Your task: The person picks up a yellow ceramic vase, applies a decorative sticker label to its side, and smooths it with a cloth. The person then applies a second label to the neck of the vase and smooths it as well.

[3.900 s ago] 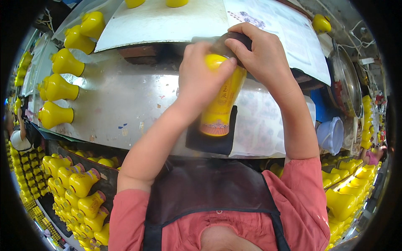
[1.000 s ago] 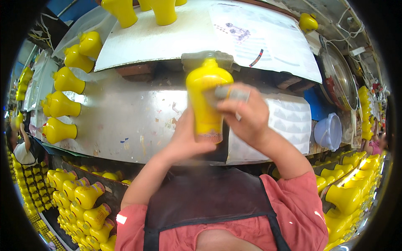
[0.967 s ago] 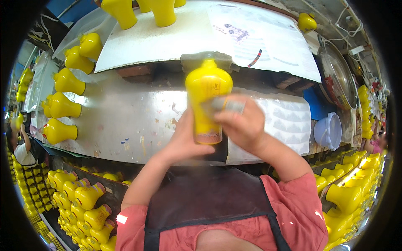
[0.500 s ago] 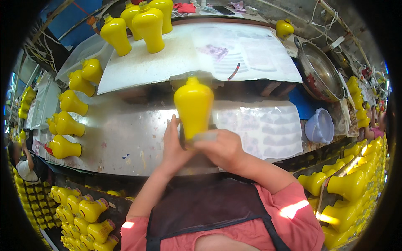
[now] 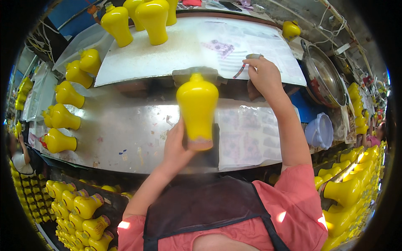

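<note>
Left hand (image 5: 174, 144) grips one yellow bottle (image 5: 197, 106); right hand (image 5: 266, 76) holds one grey tool (image 5: 253, 56) (seemingly pinching one strip (image 5: 239, 72)).

no lettering or numbers can be read.

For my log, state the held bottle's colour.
The bottle is yellow, with a pinkish base: head view.

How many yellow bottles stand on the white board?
4, toward its left: leftmost bottle, front bottle, rear-left bottle, rear-right bottle. Others may be hidden behind.
</note>
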`<control>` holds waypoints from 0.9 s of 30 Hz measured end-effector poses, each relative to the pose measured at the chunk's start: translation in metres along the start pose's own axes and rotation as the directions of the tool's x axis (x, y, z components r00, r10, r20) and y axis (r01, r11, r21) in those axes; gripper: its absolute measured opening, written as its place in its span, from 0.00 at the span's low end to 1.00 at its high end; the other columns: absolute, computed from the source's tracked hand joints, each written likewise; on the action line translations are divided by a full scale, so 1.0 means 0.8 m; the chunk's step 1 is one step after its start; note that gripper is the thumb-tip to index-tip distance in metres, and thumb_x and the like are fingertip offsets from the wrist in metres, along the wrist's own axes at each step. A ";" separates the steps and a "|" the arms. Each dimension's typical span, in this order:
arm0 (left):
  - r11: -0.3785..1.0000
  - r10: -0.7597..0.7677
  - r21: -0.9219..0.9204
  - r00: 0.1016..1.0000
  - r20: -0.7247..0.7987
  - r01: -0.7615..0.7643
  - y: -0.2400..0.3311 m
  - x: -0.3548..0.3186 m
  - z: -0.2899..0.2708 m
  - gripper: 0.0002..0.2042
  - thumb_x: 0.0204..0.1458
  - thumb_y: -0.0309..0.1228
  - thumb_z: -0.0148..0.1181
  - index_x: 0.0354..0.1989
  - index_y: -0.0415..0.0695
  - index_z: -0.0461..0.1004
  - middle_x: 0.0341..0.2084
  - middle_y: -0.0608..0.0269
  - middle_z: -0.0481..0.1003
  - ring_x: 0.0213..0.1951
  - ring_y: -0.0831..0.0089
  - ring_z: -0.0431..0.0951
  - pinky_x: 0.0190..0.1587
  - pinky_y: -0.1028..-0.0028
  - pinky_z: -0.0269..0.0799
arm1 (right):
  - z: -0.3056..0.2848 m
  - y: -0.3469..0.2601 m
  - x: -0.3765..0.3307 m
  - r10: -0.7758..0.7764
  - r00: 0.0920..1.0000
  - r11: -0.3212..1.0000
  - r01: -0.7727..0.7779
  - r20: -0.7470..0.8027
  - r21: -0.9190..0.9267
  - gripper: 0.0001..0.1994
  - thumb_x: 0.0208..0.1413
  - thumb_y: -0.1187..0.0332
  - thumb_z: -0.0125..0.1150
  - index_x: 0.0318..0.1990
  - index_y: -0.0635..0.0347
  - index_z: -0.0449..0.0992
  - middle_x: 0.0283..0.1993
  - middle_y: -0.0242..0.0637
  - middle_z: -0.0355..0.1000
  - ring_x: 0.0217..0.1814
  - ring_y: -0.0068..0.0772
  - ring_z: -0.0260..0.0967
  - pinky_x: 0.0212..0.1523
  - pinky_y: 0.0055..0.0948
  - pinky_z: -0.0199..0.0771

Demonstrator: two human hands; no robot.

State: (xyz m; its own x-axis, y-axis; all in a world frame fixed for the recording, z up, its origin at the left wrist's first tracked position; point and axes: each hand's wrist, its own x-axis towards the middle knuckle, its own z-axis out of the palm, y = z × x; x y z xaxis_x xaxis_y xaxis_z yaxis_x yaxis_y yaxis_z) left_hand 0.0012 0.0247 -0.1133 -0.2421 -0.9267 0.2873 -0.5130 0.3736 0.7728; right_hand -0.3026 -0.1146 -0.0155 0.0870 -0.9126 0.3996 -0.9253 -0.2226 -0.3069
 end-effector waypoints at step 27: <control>0.980 0.193 0.074 0.970 -0.148 -0.184 0.005 0.006 0.001 0.49 0.40 0.43 0.84 0.68 0.30 0.64 0.53 0.42 0.77 0.52 0.45 0.79 0.57 0.54 0.74 | 0.023 -0.035 0.019 -0.089 0.931 0.928 0.207 0.355 -0.309 0.08 0.62 0.72 0.52 0.41 0.63 0.77 0.46 0.52 0.77 0.43 0.57 0.79 0.41 0.51 0.80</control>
State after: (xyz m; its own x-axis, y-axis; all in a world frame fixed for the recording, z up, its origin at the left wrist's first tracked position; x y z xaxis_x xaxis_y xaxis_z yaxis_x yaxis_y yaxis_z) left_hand -0.0024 0.0214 -0.1092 -0.2122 -0.8325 0.5118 -0.5193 0.5397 0.6626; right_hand -0.2682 -0.1287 -0.0166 0.2945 -0.9512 0.0926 -0.9550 -0.2894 0.0644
